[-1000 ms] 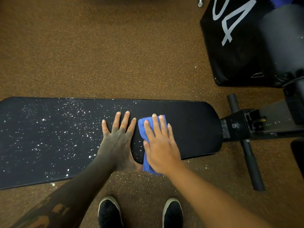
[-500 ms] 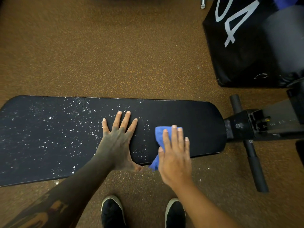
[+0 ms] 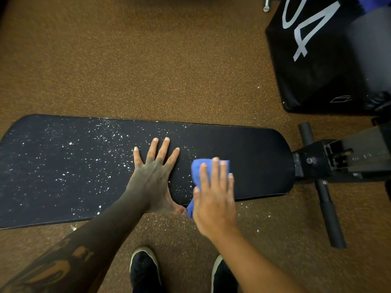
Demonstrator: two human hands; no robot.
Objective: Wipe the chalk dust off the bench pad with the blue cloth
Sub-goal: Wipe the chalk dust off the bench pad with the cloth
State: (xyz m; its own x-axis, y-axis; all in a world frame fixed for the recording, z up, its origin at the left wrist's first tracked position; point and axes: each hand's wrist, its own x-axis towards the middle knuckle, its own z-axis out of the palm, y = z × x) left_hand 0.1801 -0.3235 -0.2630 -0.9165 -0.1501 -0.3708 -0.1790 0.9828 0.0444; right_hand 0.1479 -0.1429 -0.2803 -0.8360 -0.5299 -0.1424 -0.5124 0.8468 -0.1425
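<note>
The long black bench pad [image 3: 254,166] lies across the view. White chalk dust [image 3: 74,157] speckles its left and middle parts, while its right end looks clean. My left hand [image 3: 154,176] lies flat on the pad with fingers spread. My right hand [image 3: 213,193] presses the blue cloth [image 3: 198,172] onto the pad just right of the left hand with straight fingers. Part of the cloth hangs over the pad's near edge, and most of it is hidden under the hand.
The black metal bench frame [image 3: 338,161] with a crossbar [image 3: 325,199] extends to the right. A large black box with white numerals [image 3: 317,56] stands at the back right. My two shoes [image 3: 146,269] stand on the brown speckled floor, with chalk specks near the pad's edge.
My right hand slid the cloth rightward along the pad and toward the near edge, away from the left hand. The left hand stayed flat in place.
</note>
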